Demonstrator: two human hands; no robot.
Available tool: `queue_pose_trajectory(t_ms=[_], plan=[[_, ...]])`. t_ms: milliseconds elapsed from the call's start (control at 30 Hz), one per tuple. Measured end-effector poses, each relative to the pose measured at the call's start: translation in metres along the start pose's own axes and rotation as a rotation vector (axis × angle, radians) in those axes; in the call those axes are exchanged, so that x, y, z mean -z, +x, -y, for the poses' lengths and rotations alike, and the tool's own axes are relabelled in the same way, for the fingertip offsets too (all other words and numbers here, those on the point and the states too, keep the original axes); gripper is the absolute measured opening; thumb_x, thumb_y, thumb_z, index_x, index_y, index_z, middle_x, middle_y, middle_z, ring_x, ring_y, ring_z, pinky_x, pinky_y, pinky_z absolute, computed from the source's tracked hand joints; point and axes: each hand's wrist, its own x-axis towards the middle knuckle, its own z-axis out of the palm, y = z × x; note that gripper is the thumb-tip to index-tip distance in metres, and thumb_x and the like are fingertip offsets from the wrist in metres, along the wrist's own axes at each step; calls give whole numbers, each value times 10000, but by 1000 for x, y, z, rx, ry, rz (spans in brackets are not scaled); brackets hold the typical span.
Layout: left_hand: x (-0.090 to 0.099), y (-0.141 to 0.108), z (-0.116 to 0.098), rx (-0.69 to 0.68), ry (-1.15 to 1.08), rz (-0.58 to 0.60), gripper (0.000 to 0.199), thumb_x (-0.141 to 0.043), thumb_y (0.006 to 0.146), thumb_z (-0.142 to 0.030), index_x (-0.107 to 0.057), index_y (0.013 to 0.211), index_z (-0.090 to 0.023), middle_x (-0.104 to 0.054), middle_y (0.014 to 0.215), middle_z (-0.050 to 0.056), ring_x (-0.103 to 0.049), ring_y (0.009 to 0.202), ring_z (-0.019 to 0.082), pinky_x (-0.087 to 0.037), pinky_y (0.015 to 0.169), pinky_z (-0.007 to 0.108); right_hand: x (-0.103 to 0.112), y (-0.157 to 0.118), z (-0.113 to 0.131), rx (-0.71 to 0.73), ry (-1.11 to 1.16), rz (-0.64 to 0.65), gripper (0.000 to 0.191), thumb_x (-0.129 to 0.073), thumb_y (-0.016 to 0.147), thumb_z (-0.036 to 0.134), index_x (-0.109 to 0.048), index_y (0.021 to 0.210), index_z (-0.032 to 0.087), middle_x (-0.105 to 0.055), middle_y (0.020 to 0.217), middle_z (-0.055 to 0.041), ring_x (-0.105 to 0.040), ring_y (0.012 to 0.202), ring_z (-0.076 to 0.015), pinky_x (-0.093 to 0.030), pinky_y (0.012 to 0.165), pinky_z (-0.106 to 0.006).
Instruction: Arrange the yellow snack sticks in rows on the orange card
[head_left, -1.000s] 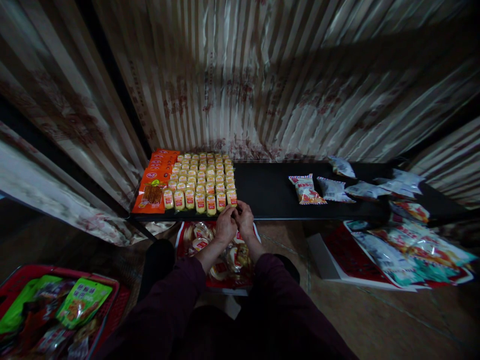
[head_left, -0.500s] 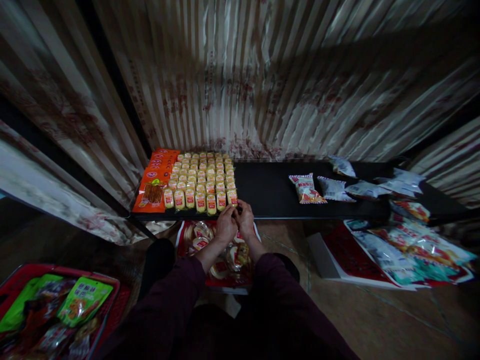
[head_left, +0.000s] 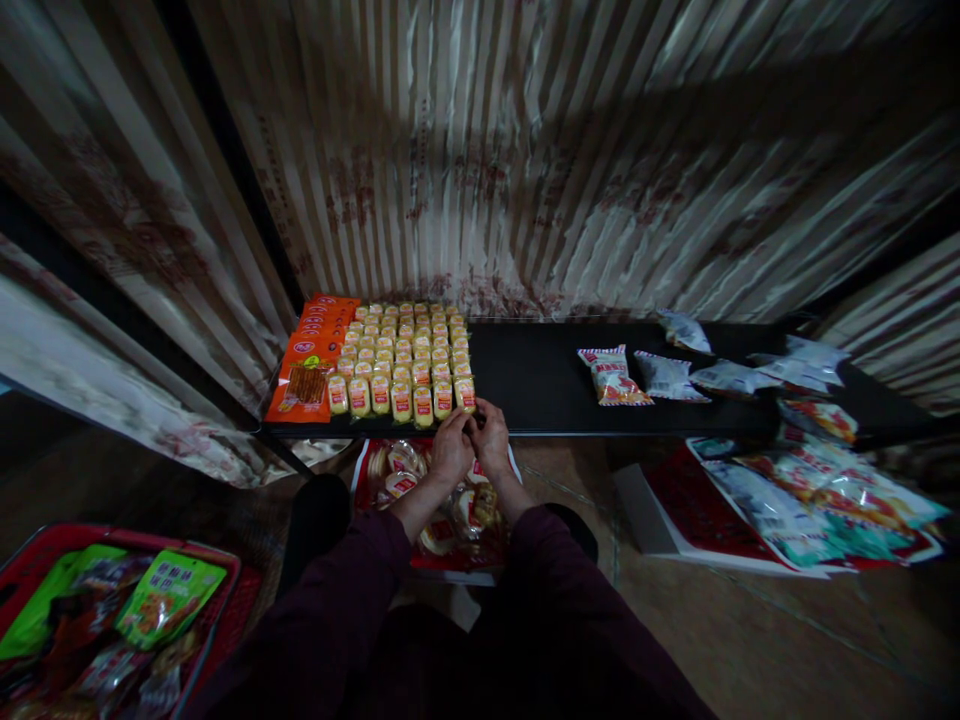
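My left hand [head_left: 453,448] and my right hand [head_left: 491,440] meet at the front edge of the black shelf [head_left: 525,385]. The fingers of both are curled together, and whatever they hold is hidden. Just beyond the fingertips stands a small yellow packaged cake [head_left: 464,392] with a red and white label, at the right end of the front row. To its left and behind it, several like packs form close rows [head_left: 403,350]. Below my wrists lies a red and white box [head_left: 362,478] holding round, clear-wrapped snacks [head_left: 469,512].
Orange snack bags [head_left: 306,375] overlap at the shelf's left end. Red and white snack packets [head_left: 613,375] lie on the right. A red basket [head_left: 225,565] with a green pouch [head_left: 171,597] stands low left, and another box [head_left: 660,510] with larger bags low right. A striped curtain [head_left: 480,150] hangs behind.
The view has shifted very slightly. Both hands stay together at the same spot by the front row, with no visible change in the packs.
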Motion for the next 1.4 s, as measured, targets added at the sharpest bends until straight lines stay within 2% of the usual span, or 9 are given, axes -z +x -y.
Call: queue_pose_trajectory(t_ms=[233,367,467,567,667,733,1067,1200,1400], plan=[[3,-2,0,-25,7,1,531,-414,701,68,-646,1148,-98,-594,1305,136,-523,1258,190,-403,1113,358,5,-4,8,-9,-15,-4,384,-498,796,204,-599,1159,132,-604,1075,-143,-580,948,-231,-519,862,-403],[9,-10,3,-54,73,-76,501,-414,710,58,-658,1118,-101,-607,1279,130,-539,1224,188,-413,1100,363,13,-10,18,88,-122,-30,366,-483,842,229,-605,1177,148,-589,1151,-151,-526,1074,-254,-464,953,-443],[18,-20,9,-86,205,-147,476,-434,734,26,-665,1114,-144,-602,1291,109,-502,1257,210,-401,1102,409,16,-15,28,213,-175,-4,362,-458,887,249,-592,1218,191,-552,1281,-133,-451,1205,-259,-402,1026,-469],[28,-31,18,-103,340,-166,478,-446,772,-26,-631,1193,-156,-562,1355,112,-395,1357,243,-342,1128,462,12,-19,38,288,-224,56,434,-430,917,273,-500,1338,195,-440,1440,-126,-297,1365,-272,-331,1085,-502],[35,-36,26,-117,440,-123,536,-461,791,-71,-542,1314,-153,-476,1440,127,-261,1434,263,-225,1168,520,4,-21,43,300,-296,119,495,-429,919,281,-422,1410,221,-308,1538,-108,-126,1450,-299,-286,1099,-543],[38,-37,30,-142,481,-67,564,-461,798,-83,-500,1355,-162,-437,1470,127,-223,1449,257,-157,1181,533,-1,-21,43,297,-333,151,501,-432,917,272,-415,1417,254,-253,1566,-92,-89,1460,-313,-278,1093,-561],[34,-38,44,-172,552,-43,563,-401,835,-80,-444,1394,-133,-361,1511,149,-145,1466,243,-83,1180,555,-8,-19,34,285,-345,182,502,-415,924,265,-414,1424,231,-205,1580,-105,-77,1464,-309,-275,1108,-533],[27,-36,53,-135,484,-9,569,-369,843,-73,-425,1406,-128,-403,1488,150,-174,1462,213,-72,1185,538,-9,-19,34,275,-323,173,500,-403,925,278,-413,1423,238,-216,1578,-93,-89,1465,-294,-279,1109,-529],[17,-31,60,-95,332,-12,601,-373,814,-57,-443,1399,-174,-454,1464,98,-200,1456,163,-135,1196,459,-10,-16,32,283,-300,175,508,-433,900,277,-440,1406,237,-227,1578,-83,-129,1460,-291,-266,1130,-522]])
